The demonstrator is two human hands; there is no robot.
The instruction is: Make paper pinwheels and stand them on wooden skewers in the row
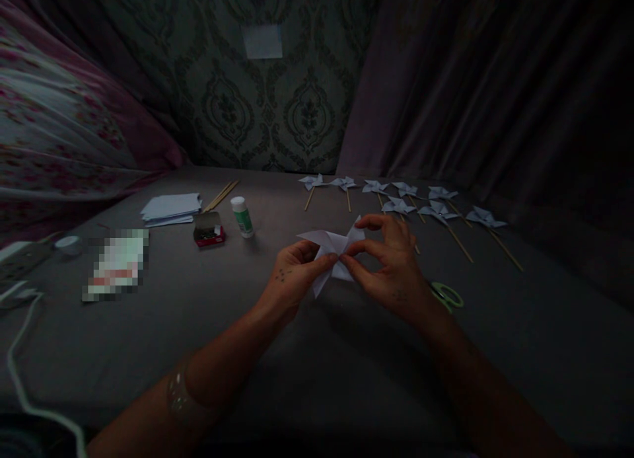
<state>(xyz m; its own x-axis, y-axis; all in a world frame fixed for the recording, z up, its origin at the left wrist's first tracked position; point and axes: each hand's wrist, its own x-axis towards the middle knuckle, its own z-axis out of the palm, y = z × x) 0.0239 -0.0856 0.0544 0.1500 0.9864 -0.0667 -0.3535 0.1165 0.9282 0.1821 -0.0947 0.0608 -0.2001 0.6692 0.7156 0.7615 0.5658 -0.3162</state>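
Between my hands, raised over the table, is a white paper pinwheel (329, 240) with its blades folded toward the centre. My left hand (298, 271) grips it from the left, thumb pressed near the middle and fingers behind the paper. My right hand (391, 260) pinches at the centre with thumb and index finger, while another finger touches the upper right blade. Whether a pin sits in the centre is too small to tell. No stick shows on this pinwheel.
Several finished pinwheels on sticks (440, 211) lie at the back right. Green-handled scissors (448, 295) rest beside my right forearm. Leftward are a glue stick (242, 217), an open small red box (209, 234), wooden sticks (220, 197), a paper stack (171, 209) and a white cable (20, 372).
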